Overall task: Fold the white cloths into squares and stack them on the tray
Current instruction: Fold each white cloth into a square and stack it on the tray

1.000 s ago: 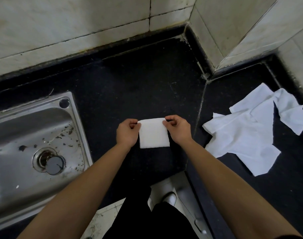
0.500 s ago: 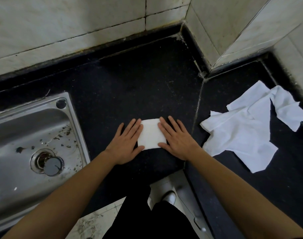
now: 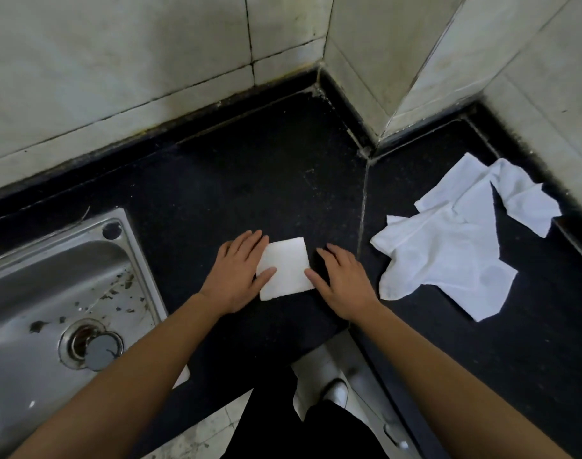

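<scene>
Two flat hands frame the folded cloth (image 3: 284,268) on the dark counter (image 3: 249,180). My left hand (image 3: 236,276) lies with straight fingers, its fingertips and thumb resting on the square's left edge; I judge this is to press the creases down so the fold holds. My right hand (image 3: 340,283) is spread flat too, gripping nothing. Its thumb touches the cloth's lower corner and its fingers lie on bare counter just beside the edge. The square sits between my thumbs. Beyond my right little finger lie the crumpled cloths (image 3: 455,246), unfolded. No tray shows.
</scene>
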`<state>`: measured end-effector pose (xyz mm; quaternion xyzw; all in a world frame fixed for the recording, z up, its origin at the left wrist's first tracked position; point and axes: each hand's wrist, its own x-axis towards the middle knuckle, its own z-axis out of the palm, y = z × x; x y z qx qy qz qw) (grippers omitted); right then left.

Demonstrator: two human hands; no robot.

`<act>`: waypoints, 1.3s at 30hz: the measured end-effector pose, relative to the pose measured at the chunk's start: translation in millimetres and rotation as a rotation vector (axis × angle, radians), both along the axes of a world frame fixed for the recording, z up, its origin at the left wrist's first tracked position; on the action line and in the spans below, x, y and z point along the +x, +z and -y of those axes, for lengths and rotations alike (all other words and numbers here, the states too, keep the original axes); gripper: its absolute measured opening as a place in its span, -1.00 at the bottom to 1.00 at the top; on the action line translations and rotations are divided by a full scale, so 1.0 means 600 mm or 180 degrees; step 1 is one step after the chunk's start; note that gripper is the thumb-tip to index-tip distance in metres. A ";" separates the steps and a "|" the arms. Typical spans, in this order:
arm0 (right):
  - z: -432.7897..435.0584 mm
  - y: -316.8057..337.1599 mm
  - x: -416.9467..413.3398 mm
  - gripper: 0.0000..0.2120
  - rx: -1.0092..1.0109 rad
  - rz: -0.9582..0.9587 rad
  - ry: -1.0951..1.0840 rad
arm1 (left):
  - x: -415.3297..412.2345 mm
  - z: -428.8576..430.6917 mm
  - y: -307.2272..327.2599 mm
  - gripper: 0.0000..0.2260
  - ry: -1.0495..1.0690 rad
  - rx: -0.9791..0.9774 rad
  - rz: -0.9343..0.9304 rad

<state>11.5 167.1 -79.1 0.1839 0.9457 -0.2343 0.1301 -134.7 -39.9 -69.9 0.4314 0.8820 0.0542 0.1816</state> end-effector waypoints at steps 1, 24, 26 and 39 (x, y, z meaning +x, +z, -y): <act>0.006 0.000 0.007 -0.41 0.0034 -0.0143 -0.0262 | -0.009 -0.016 0.006 -0.43 -0.0046 0.0120 -0.0120; 0.017 0.059 -0.009 -0.89 -0.2245 -0.0326 -0.2340 | -0.070 -0.109 0.074 -0.84 -0.0527 -0.0033 0.0754; -0.001 0.095 -0.009 -0.82 -0.2515 -0.0542 -0.2266 | -0.070 -0.101 0.104 -0.90 -0.0037 0.0480 0.1173; -0.085 0.262 0.096 -0.96 -0.2829 -0.1841 -0.2621 | 0.066 -0.184 0.258 -0.87 0.1228 0.2303 0.3301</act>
